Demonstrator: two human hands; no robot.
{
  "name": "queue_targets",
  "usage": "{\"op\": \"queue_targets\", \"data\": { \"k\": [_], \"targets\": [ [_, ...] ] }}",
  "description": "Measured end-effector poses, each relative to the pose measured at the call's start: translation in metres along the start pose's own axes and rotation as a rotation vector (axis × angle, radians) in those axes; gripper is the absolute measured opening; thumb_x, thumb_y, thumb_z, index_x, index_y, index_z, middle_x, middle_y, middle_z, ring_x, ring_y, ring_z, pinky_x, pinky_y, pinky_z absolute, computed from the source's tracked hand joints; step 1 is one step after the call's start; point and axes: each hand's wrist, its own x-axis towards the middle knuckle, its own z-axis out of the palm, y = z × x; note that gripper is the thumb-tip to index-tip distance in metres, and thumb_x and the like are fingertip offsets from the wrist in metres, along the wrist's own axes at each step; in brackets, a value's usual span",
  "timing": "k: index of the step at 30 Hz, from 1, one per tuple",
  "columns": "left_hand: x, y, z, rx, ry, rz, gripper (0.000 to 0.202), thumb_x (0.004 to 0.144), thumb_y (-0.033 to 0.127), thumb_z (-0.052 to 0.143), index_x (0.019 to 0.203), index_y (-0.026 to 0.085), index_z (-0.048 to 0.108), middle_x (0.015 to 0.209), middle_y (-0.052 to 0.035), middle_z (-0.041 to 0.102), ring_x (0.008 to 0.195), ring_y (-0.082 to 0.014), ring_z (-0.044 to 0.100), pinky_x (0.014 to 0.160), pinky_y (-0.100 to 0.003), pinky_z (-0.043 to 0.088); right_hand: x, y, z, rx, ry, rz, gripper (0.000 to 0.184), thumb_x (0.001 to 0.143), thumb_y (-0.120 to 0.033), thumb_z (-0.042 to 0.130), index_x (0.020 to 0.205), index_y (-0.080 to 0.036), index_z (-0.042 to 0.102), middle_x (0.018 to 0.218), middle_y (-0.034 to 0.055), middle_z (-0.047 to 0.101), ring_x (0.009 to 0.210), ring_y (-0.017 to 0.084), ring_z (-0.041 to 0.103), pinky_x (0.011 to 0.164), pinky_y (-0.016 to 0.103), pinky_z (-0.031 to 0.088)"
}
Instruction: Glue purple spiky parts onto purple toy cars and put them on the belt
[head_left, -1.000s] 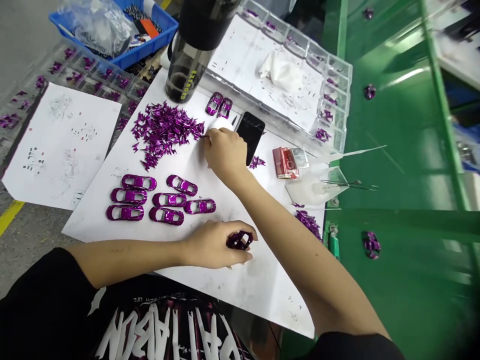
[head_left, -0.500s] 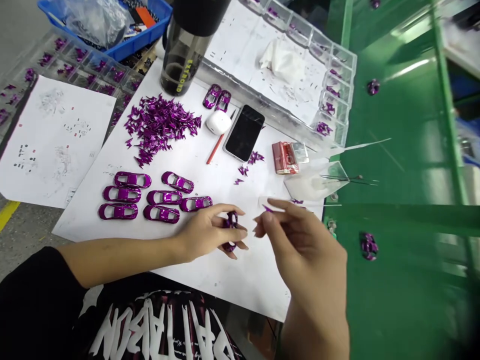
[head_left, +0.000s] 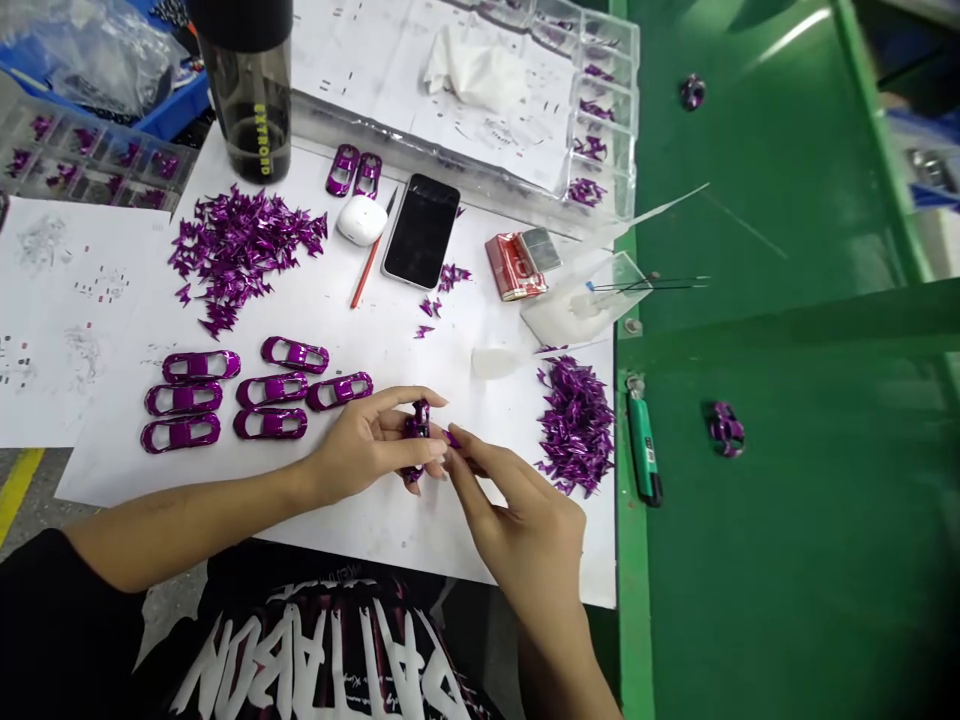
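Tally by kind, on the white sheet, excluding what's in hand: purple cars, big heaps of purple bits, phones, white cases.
Purple cars: 9
Big heaps: 2
Phones: 1
White cases: 1
Total: 13

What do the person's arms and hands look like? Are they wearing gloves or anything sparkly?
No gloves: the left hand and right hand are both bare, with no rings, watch or bracelet showing. A plain, loose black sleeve ends around the left elbow, leaving the forearm uncovered. The right sleeve isn't in the picture.
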Motion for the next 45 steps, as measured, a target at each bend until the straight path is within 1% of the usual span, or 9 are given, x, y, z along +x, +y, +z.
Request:
{"op": "queue_targets", "data": {
  "k": [5,7,23,26,30,32,35,41,45],
  "targets": [
    [-0.004,-0.013,0.007,0.194,0.167,0.127,0.052,0.086,0.029,0.082,0.133,0.019,0.063,0.119,-0.0105,0.069,0.101,-0.0207,0.072,0.086,-0.029,0.065,-0.002,-0.016,0.001,0.401,0.126,0.482,0.021,0.09,-0.033,0.078,0.109,-0.024,0.08,0.106,0.0064,0.079,0.093,0.024,0.078,0.085,0.038,0.068],
    [-0.004,-0.018,0.008,0.247,0.179,0.167,0.053,0.088,0.031,0.083,0.135,0.021,0.063,0.121,-0.0092,0.07,0.11,-0.0214,0.071,0.1,-0.032,0.063,-0.003,-0.026,0.006,0.499,0.107,0.548,0.021,0.09,-0.035,0.077,0.108,-0.024,0.081,0.108,0.0068,0.079,0.097,0.025,0.078,0.088,0.041,0.068],
    [-0.008,-0.023,0.004,0.524,0.174,0.305,0.052,0.097,0.028,0.068,0.147,0.025,0.057,0.112,-0.0051,0.072,0.098,-0.0164,0.071,0.1,-0.03,0.06,0.0,-0.038,0.022,0.188,0.115,0.228,0.02,0.096,-0.022,0.069,0.111,-0.024,0.081,0.113,0.0072,0.077,0.098,0.022,0.076,0.091,0.038,0.067],
    [-0.006,-0.016,0.002,0.456,0.062,0.248,0.078,0.092,0.023,0.071,0.162,0.026,0.036,0.105,-0.0039,0.071,0.093,-0.0158,0.07,0.097,-0.03,0.059,0.001,-0.021,0.014,0.3,0.059,0.286,0.014,0.09,-0.027,0.078,0.103,-0.027,0.081,0.117,0.0062,0.075,0.107,0.023,0.075,0.095,0.039,0.065],
    [-0.006,-0.009,-0.005,0.507,-0.121,0.222,0.092,0.093,0.022,0.069,0.168,0.025,0.015,0.104,-0.0045,0.071,0.1,-0.0188,0.069,0.1,-0.034,0.057,0.002,-0.001,0.002,0.544,-0.242,0.314,0.043,0.092,-0.033,0.077,0.135,-0.032,0.07,0.135,0.0048,0.07,0.123,0.023,0.069,0.104,0.041,0.061],
    [-0.006,-0.01,-0.01,0.58,-0.158,0.234,0.088,0.095,0.025,0.066,0.168,0.024,0.016,0.106,-0.0056,0.07,0.102,-0.0206,0.069,0.099,-0.036,0.057,0.001,0.001,0.001,0.565,-0.346,0.311,0.043,0.096,-0.032,0.072,0.139,-0.032,0.068,0.131,0.0031,0.073,0.114,0.021,0.073,0.101,0.038,0.062],
    [-0.007,-0.014,-0.013,0.665,-0.163,0.24,0.078,0.099,0.034,0.062,0.166,0.02,0.023,0.107,-0.0068,0.069,0.099,-0.0215,0.068,0.096,-0.038,0.057,-0.002,-0.003,0.002,0.46,-0.284,0.346,0.037,0.097,-0.033,0.071,0.134,-0.029,0.072,0.125,0.0022,0.075,0.106,0.021,0.075,0.096,0.037,0.064],
    [-0.006,-0.018,-0.008,0.646,-0.116,0.249,0.078,0.097,0.033,0.068,0.162,0.016,0.028,0.115,-0.0094,0.07,0.097,-0.0203,0.069,0.089,-0.033,0.057,0.011,0.004,-0.021,0.441,-0.407,0.242,0.038,0.093,-0.038,0.074,0.13,-0.027,0.074,0.127,0.0042,0.074,0.115,0.024,0.074,0.103,0.04,0.062],
    [-0.004,-0.014,-0.009,0.786,0.0,0.395,0.041,0.096,0.032,0.074,0.13,0.014,0.06,0.105,-0.0072,0.072,0.081,-0.016,0.067,0.077,-0.027,0.058,0.046,0.021,-0.051,0.186,-0.003,0.291,0.019,0.094,-0.042,0.072,0.098,-0.025,0.081,0.095,0.0052,0.079,0.09,0.026,0.077,0.084,0.044,0.066]
  ]
}}
